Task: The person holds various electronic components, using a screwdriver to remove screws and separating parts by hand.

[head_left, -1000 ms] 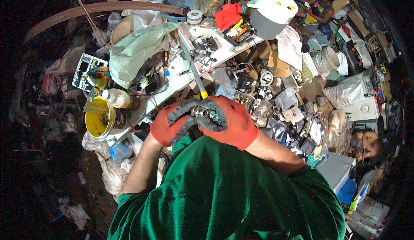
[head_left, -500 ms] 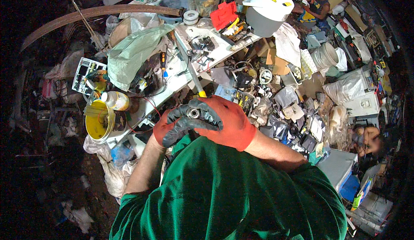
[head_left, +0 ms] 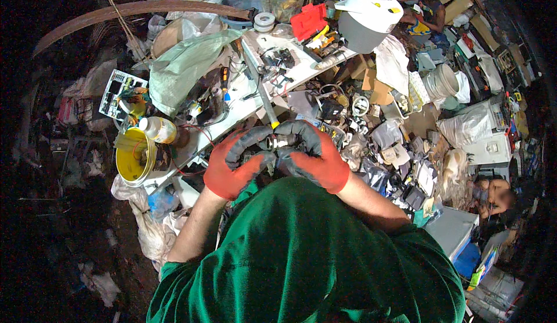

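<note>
1 metal fitting (head_left: pixel 271 143) sits just beyond the green garment (head_left: pixel 290 247), long axis roughly left-to-right, bright end pointing left, pinched by the gloved right hand (head_left: pixel 317 158), while the gloved left hand (head_left: pixel 233 165) curves around that end, contact indeterminable.

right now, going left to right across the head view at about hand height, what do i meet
Yellow bucket → left hand → small metal fitting → right hand → large white box

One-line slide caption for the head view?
Gloved left hand and right hand hold a small metal part near a cluttered white table.
</note>
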A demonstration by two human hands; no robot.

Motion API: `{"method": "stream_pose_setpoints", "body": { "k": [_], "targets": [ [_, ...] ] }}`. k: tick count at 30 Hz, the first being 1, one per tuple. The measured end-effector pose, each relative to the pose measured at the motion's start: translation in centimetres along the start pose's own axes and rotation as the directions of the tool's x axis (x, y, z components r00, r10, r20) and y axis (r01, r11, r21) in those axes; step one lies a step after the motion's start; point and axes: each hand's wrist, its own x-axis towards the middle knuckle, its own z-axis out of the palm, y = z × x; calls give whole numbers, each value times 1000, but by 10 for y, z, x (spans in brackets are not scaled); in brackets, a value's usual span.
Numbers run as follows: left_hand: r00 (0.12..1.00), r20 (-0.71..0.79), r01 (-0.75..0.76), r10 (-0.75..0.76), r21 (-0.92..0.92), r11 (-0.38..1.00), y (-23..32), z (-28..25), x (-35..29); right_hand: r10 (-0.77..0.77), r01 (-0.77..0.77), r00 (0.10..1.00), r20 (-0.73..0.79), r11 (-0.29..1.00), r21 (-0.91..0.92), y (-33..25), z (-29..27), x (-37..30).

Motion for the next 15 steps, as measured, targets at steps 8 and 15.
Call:
{"method": "stream_pose_setpoints", "body": {
  "k": [8, 15],
  "targets": [
    [983, 68, -176, 171, 72, 982, 18, -10, 2, 156, -149, 987, -23, 973, 177, -2, 5, -5],
    [944, 105, -323, 312, 127, 938, 18, -11, -1, 25, -28, 1000, -17, 960, -277, -6, 11, -9]
  ]
}}
